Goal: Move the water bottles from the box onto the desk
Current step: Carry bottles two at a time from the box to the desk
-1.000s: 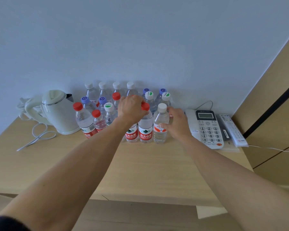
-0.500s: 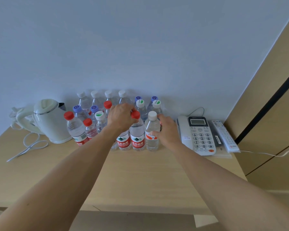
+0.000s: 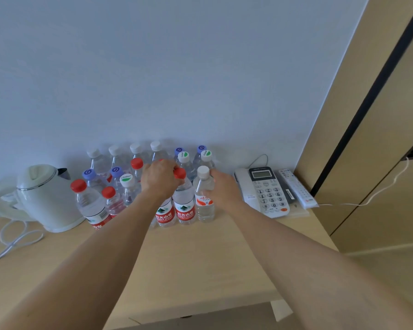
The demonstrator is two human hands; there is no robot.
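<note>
Both hands are out over the front row of bottles. My left hand (image 3: 159, 178) is cupped from above over the top of a clear plastic bottle with a red label (image 3: 165, 214), fingers curled down round its neck so the cap is hidden; the knuckles touch the red cap of the next clear red-labelled bottle (image 3: 184, 203) just to its right. My right hand (image 3: 222, 189) is wrapped round the side of a clear plastic bottle with a white cap and an orange label (image 3: 203, 196), thumb on its near face, fingers behind it. All three bottles stand upright on the pale wooden surface (image 3: 188, 258), touching or almost touching one another.

Behind and to the left stands the rest of the group of small clear water bottles (image 3: 119, 172), upright in rows reaching back to the pale blue wall (image 3: 177, 79), with white, red, purple and green-marked caps. I cannot tell whether any of them lean.

Left of the group sits a cream electric kettle (image 3: 45, 198) with its white cord (image 3: 14, 241) looped on the surface. Right of my right hand lies a white and grey desk telephone (image 3: 265, 190), and just beside that a white remote control (image 3: 296, 188). A tan wall panel with a black strip (image 3: 377, 91) closes the right side.
</note>
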